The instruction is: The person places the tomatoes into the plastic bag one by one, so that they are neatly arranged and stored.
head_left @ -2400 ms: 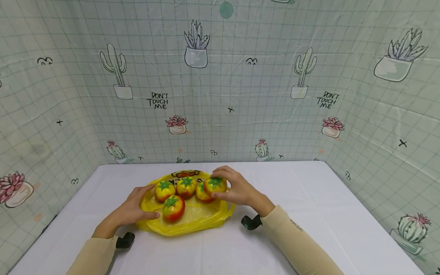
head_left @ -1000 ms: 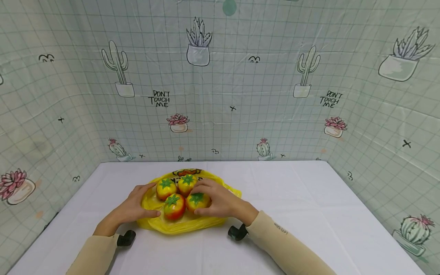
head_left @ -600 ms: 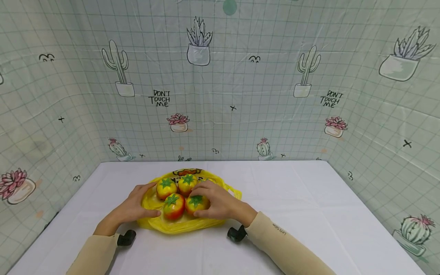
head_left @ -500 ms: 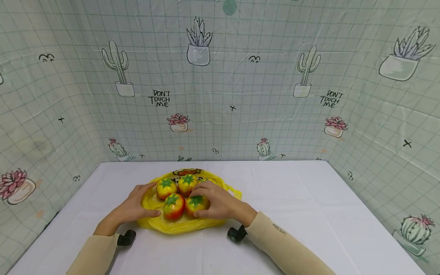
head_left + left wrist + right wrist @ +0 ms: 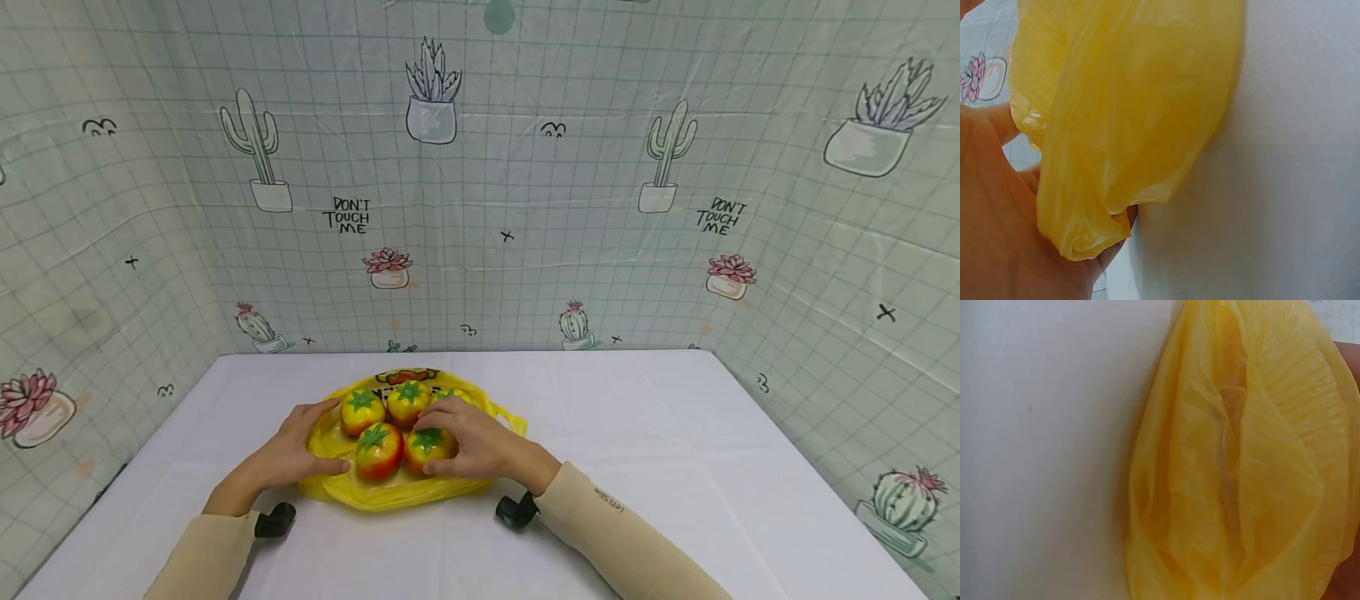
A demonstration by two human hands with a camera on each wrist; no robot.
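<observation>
A yellow plastic bag (image 5: pixel 390 497) lies spread on the table with several tomatoes in it, shiny yellow and red with green star tops. My left hand (image 5: pixel 281 450) rests at its left side, thumb and fingers spread wide over the rim, near a tomato (image 5: pixel 362 412) and another front tomato (image 5: pixel 379 452). My right hand (image 5: pixel 480 437) holds the front right tomato (image 5: pixel 427 450), thumb in front and fingers over its back. Behind stand a tomato (image 5: pixel 408 404) and one partly hidden by the hand. In the wrist views, bag folds (image 5: pixel 1141 94) cover most fingers.
A white cloth covers the table (image 5: pixel 637 433). Grid-patterned curtains (image 5: pixel 510 183) with cactus drawings stand around its back and sides. Dark wrist devices (image 5: pixel 276 521) sit under both sleeves.
My right hand has carried its tomato leftward and nearer, down beside the front tomato. In the last half second both hands have hardly moved; the rear right tomato's top now shows slightly more.
</observation>
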